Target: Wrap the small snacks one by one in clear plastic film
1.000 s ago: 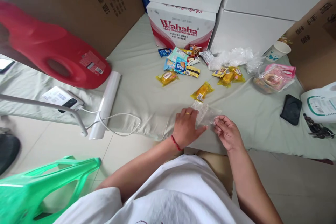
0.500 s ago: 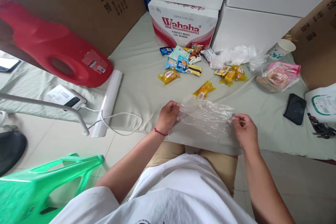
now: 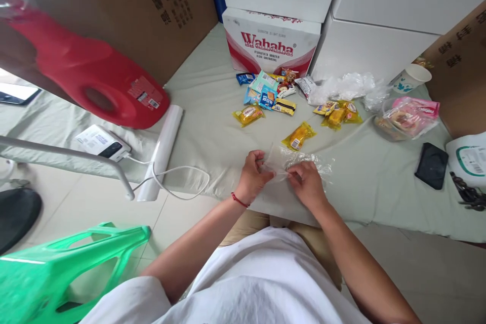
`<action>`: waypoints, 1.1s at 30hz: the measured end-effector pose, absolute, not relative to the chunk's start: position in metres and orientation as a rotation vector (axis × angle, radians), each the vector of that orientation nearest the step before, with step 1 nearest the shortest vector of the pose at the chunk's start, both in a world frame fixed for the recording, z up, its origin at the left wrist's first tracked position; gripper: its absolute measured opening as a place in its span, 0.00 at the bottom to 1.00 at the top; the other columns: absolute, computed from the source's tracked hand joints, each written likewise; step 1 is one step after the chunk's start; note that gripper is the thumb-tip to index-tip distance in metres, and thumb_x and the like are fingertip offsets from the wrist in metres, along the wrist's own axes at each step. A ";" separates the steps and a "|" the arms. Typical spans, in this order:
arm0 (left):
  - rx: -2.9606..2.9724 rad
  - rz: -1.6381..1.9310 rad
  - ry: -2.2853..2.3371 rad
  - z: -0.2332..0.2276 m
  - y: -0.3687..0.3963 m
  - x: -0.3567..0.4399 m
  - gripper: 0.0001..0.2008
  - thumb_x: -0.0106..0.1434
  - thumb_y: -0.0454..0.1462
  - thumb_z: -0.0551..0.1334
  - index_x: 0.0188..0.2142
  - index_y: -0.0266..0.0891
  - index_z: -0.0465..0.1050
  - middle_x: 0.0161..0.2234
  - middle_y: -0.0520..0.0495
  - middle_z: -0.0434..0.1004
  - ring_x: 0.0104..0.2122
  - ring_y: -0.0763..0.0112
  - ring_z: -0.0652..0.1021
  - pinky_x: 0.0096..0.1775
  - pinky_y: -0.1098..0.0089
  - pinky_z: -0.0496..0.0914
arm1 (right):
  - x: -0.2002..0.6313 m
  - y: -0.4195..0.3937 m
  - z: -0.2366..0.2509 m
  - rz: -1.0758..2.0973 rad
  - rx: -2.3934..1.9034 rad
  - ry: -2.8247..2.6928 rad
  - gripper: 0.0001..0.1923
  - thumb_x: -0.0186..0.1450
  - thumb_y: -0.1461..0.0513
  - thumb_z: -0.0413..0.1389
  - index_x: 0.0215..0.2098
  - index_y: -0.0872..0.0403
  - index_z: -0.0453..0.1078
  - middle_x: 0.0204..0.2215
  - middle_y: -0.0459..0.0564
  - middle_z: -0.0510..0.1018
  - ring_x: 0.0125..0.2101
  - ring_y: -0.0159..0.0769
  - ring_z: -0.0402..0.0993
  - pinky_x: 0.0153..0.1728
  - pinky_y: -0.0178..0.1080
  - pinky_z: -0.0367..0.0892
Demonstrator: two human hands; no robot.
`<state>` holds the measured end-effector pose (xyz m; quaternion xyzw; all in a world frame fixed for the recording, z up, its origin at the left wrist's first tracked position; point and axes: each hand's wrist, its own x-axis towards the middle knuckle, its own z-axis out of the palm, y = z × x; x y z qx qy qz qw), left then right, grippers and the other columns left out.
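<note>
A thin clear plastic bag (image 3: pixel 299 161) lies crumpled near the front edge of a pale green cloth (image 3: pixel 212 131). My left hand (image 3: pixel 252 177) pinches its left end, and my right hand (image 3: pixel 307 185) grips it close beside, both hands nearly touching. Just beyond the bag lies a yellow wrapped snack (image 3: pixel 299 135). Farther back sit a cluster of blue and yellow snack packets (image 3: pixel 266 97) and another yellow group (image 3: pixel 337 113).
A red jug (image 3: pixel 87 78) lies at left beside a white roll (image 3: pixel 162 149), a power bank (image 3: pixel 103 143) and a cable (image 3: pixel 178 179). A Wahaha carton (image 3: pixel 270 43), white boxes, a paper cup (image 3: pixel 412 78), a pink bag (image 3: pixel 408 116) and a black pouch (image 3: pixel 430 165) ring the cloth. A green stool (image 3: pixel 56 268) stands on the floor.
The bag was stretched wide between my hands half a second ago. My right hand has moved left to meet my left, and the bag is now bunched together.
</note>
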<state>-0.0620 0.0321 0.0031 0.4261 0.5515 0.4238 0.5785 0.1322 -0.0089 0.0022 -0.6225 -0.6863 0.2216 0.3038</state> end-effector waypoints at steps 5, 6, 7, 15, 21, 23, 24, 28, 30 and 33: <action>0.998 0.958 1.207 -0.001 0.033 -0.063 0.37 0.44 0.29 0.71 0.54 0.42 0.66 0.57 0.41 0.64 0.45 0.69 0.72 0.37 0.73 0.73 | 0.146 -0.008 0.017 0.960 -1.535 -1.645 0.14 0.69 0.50 0.60 0.45 0.50 0.75 0.41 0.51 0.78 0.40 0.41 0.72 0.43 0.44 0.69; 1.003 0.954 1.195 -0.001 0.032 -0.063 0.37 0.44 0.29 0.71 0.55 0.42 0.66 0.58 0.41 0.64 0.45 0.69 0.72 0.37 0.73 0.73 | 0.145 -0.007 0.018 0.917 -1.545 -1.684 0.16 0.68 0.50 0.60 0.47 0.50 0.75 0.42 0.52 0.78 0.41 0.42 0.72 0.45 0.45 0.69; 1.009 0.950 1.190 -0.001 0.032 -0.062 0.37 0.44 0.29 0.71 0.55 0.42 0.66 0.58 0.41 0.64 0.45 0.69 0.72 0.37 0.74 0.73 | 0.142 -0.005 0.019 0.850 -1.557 -1.743 0.15 0.68 0.50 0.60 0.47 0.50 0.76 0.42 0.53 0.78 0.43 0.44 0.71 0.47 0.47 0.68; 1.203 0.894 1.318 -0.002 0.028 -0.077 0.36 0.47 0.28 0.69 0.57 0.42 0.68 0.54 0.42 0.67 0.46 0.66 0.74 0.40 0.70 0.73 | 0.146 0.007 0.030 0.981 -1.408 -1.689 0.10 0.69 0.53 0.59 0.37 0.49 0.78 0.37 0.49 0.79 0.42 0.41 0.73 0.48 0.45 0.65; 1.172 0.856 1.307 0.002 0.027 -0.082 0.36 0.46 0.28 0.70 0.56 0.43 0.68 0.56 0.41 0.65 0.47 0.64 0.74 0.36 0.71 0.73 | 0.174 0.015 0.057 1.073 -1.513 -1.472 0.16 0.69 0.48 0.58 0.35 0.51 0.73 0.31 0.46 0.75 0.33 0.35 0.69 0.38 0.38 0.65; 1.099 0.856 1.264 0.005 0.027 -0.080 0.36 0.45 0.28 0.71 0.55 0.43 0.68 0.59 0.40 0.64 0.47 0.65 0.74 0.36 0.71 0.73 | 0.168 0.015 0.059 0.921 -1.474 -1.637 0.14 0.68 0.49 0.60 0.39 0.51 0.74 0.38 0.49 0.77 0.40 0.39 0.71 0.44 0.42 0.67; 1.071 0.860 1.248 0.005 0.027 -0.079 0.37 0.44 0.28 0.72 0.55 0.43 0.68 0.59 0.40 0.64 0.46 0.66 0.73 0.36 0.72 0.73 | 0.163 0.015 0.059 0.834 -1.448 -1.751 0.14 0.66 0.50 0.63 0.42 0.50 0.74 0.42 0.51 0.77 0.45 0.42 0.71 0.48 0.44 0.67; 1.016 0.877 1.235 0.008 0.028 -0.078 0.34 0.44 0.31 0.74 0.52 0.42 0.69 0.57 0.41 0.67 0.45 0.67 0.74 0.40 0.70 0.73 | 0.140 0.015 0.047 0.609 -1.414 -2.094 0.11 0.65 0.56 0.64 0.44 0.50 0.77 0.46 0.55 0.78 0.49 0.49 0.66 0.53 0.51 0.64; 1.057 0.883 1.301 0.008 0.029 -0.080 0.24 0.48 0.34 0.74 0.46 0.40 0.74 0.51 0.43 0.71 0.45 0.65 0.74 0.44 0.66 0.73 | 0.135 0.016 0.041 0.635 -1.424 -2.096 0.06 0.69 0.58 0.59 0.38 0.50 0.77 0.41 0.54 0.79 0.44 0.46 0.68 0.50 0.49 0.65; 1.188 0.941 1.397 0.009 0.031 -0.083 0.06 0.54 0.36 0.71 0.32 0.39 0.77 0.45 0.44 0.72 0.48 0.61 0.74 0.53 0.61 0.71 | 0.137 0.017 0.038 0.833 -1.427 -1.975 0.10 0.71 0.56 0.56 0.35 0.50 0.76 0.34 0.50 0.79 0.39 0.41 0.70 0.46 0.45 0.65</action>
